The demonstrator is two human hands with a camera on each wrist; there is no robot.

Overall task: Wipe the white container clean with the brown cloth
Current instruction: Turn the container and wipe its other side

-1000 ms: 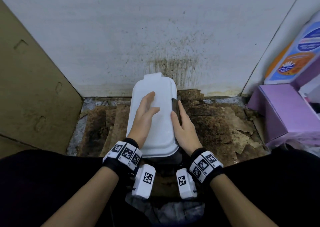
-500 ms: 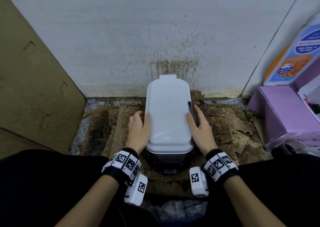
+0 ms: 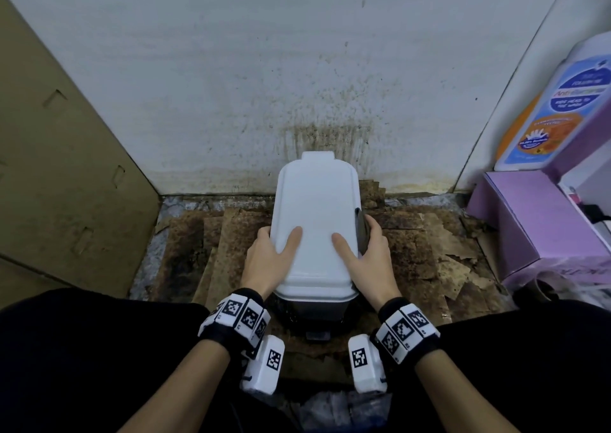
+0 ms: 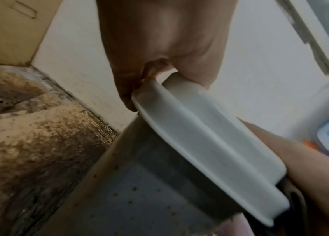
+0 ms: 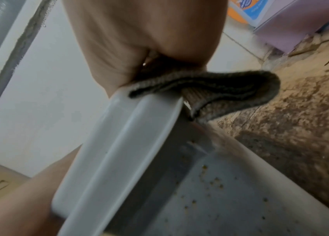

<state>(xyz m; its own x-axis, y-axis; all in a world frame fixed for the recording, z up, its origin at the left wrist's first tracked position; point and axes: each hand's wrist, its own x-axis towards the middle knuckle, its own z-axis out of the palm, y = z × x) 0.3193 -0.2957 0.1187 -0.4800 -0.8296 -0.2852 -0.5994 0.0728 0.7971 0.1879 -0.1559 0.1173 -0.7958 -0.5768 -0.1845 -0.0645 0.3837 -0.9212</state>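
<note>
White plastic lidded container [image 3: 315,221] at frame centre, gripped at its lid edges: left hand [image 3: 264,260] bare, right hand [image 3: 370,260] pinching folded brown cloth [image 5: 220,89] against rim.

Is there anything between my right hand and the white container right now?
Yes: the brown cloth is sandwiched between the right hand and the right edge of the white container. Only that thumb rests bare on the lid. The left hand grips the left edge directly.

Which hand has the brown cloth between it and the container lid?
The right hand. The brown cloth sits folded between its fingers and the white container lid's right edge; the left hand grips the opposite edge bare.
</note>
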